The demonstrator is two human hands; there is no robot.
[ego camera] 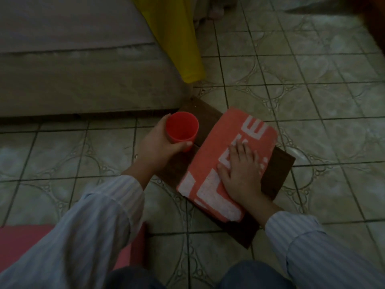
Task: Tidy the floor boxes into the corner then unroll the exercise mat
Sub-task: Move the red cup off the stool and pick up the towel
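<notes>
A flat brown cardboard box point(277, 176) lies on the tiled floor in front of me. A folded coral-red towel with white lettering point(227, 147) rests on top of it. My right hand point(241, 174) lies flat on the towel, fingers spread. My left hand point(160, 147) is wrapped around an upright red plastic cup point(182, 129) at the box's left end. A pink exercise mat point(23, 238) shows at the lower left, partly hidden by my left sleeve.
A grey mattress or sofa base point(83, 65) fills the upper left, with yellow cloth point(177, 38) draped over its corner. Patterned floor tiles point(312, 84) spread to the right. My knees point(250, 276) are at the bottom edge.
</notes>
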